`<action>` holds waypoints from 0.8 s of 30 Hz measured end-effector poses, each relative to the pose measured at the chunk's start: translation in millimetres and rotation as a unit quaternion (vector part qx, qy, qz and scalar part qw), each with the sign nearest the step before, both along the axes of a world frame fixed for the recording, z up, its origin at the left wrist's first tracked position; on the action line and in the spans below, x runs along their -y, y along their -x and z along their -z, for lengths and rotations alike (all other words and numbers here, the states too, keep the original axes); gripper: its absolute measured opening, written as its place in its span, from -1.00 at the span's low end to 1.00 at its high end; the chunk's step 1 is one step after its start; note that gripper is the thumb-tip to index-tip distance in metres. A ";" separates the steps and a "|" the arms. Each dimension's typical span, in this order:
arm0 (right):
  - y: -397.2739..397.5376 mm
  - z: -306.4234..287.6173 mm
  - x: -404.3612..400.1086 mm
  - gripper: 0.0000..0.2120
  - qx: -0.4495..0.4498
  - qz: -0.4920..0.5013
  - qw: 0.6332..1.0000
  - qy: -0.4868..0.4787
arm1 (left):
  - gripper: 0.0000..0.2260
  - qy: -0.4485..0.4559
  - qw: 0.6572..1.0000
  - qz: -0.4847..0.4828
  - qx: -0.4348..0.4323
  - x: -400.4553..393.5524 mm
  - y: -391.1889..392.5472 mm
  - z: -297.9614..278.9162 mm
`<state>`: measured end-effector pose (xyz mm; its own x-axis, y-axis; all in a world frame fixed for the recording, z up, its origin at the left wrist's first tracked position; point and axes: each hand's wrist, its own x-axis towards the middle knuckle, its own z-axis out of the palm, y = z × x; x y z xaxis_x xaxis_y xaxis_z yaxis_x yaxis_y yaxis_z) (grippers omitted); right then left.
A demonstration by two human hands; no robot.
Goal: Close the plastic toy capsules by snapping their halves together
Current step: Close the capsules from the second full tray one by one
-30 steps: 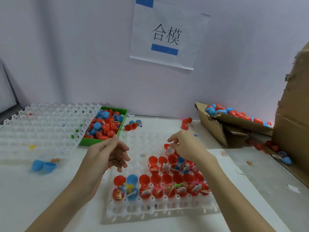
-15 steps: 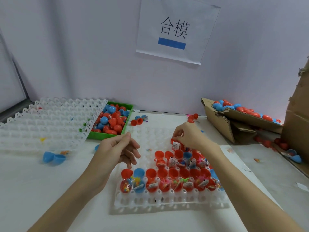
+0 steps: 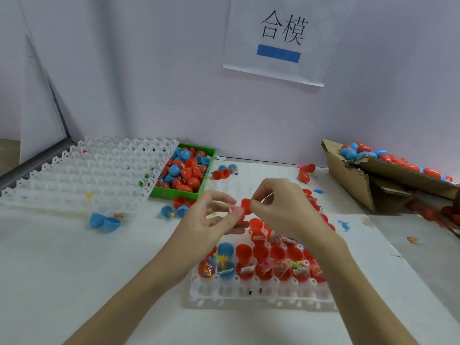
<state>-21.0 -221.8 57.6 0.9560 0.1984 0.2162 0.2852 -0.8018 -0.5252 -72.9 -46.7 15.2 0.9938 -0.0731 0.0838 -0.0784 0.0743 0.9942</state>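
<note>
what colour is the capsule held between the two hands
Red; the capsule, pinched between left hand and right hand, shows in the head view.

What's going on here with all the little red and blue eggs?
A person is closing plastic toy capsules. Both hands meet above a white tray: the left hand and right hand pinch a red capsule between them, its halves seemingly not yet snapped shut. The tray's near rows hold open capsules with small toys inside. A green bin behind holds loose halves, and a cardboard box on the right holds closed ones.

paper sign (image 3: 281,38) on wall; torn cardboard box (image 3: 361,175) at right.
</note>
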 end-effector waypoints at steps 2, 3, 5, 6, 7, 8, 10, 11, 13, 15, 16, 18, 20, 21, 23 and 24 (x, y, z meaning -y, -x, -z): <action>9.0 11.8 -6.4 -0.90 0.004 0.036 0.999 -0.038 | -0.81 -0.013 1.000 -0.017 0.002 -1.4 -1.0 1.7; 12.5 17.7 -8.0 -0.90 0.002 0.048 0.997 -0.063 | -0.83 -0.022 1.000 -0.020 0.004 -2.2 -1.3 2.5; 16.7 27.9 -11.4 -0.92 -0.002 0.056 0.989 -0.138 | -0.85 -0.025 0.999 -0.028 0.013 -4.2 -1.8 2.9; 18.5 31.6 -12.6 -0.93 -0.002 0.049 0.980 -0.191 | -0.87 -0.022 0.999 -0.038 0.019 -5.3 -2.0 3.0; 20.5 34.4 -13.8 -0.94 -0.002 0.035 0.968 -0.248 | -0.88 -0.023 0.998 -0.051 0.026 -6.8 -2.8 3.4; 22.2 36.1 -15.0 -0.95 0.002 0.018 0.955 -0.296 | -0.90 -0.029 0.997 -0.065 0.032 -8.3 -3.7 3.4; 24.6 37.6 -14.8 -0.97 0.028 -0.006 0.939 -0.342 | -0.92 -0.048 0.994 -0.082 0.046 -10.6 -5.1 3.8; 25.2 37.7 -14.3 -0.97 0.040 -0.016 0.935 -0.351 | -0.92 -0.058 0.993 -0.085 0.054 -11.2 -5.9 4.4; 26.1 37.5 -13.8 -0.91 0.041 -0.036 0.928 -0.368 | -0.90 -0.073 0.991 -0.088 0.065 -11.5 -6.7 5.3; 27.4 39.1 -15.2 -0.84 0.031 -0.052 0.928 -0.366 | -0.89 -0.075 0.991 -0.087 0.075 -11.2 -6.8 6.4; 28.5 41.1 -16.8 -0.81 0.030 -0.057 0.933 -0.355 | -0.87 -0.076 0.990 -0.085 0.079 -11.1 -6.6 7.0; 30.7 45.0 -20.9 -0.80 0.038 -0.059 0.942 -0.329 | -0.84 -0.090 0.989 -0.079 0.083 -11.6 -7.1 8.4; 31.3 47.7 -22.4 -0.81 0.057 -0.049 0.949 -0.307 | -0.82 -0.102 0.991 -0.048 0.072 -13.1 -8.3 8.3; 30.9 47.9 -21.5 -0.81 0.066 -0.041 0.950 -0.301 | -0.77 -0.096 0.993 -0.030 0.060 -13.5 -8.6 7.4; 30.4 46.2 -18.7 -0.81 0.070 -0.037 0.948 -0.310 | -0.72 -0.073 0.997 -0.013 0.034 -13.2 -8.4 4.2; 30.5 45.2 -17.7 -0.81 0.065 -0.043 0.945 -0.319 | -0.73 -0.072 0.997 -0.020 0.035 -12.8 -8.2 3.3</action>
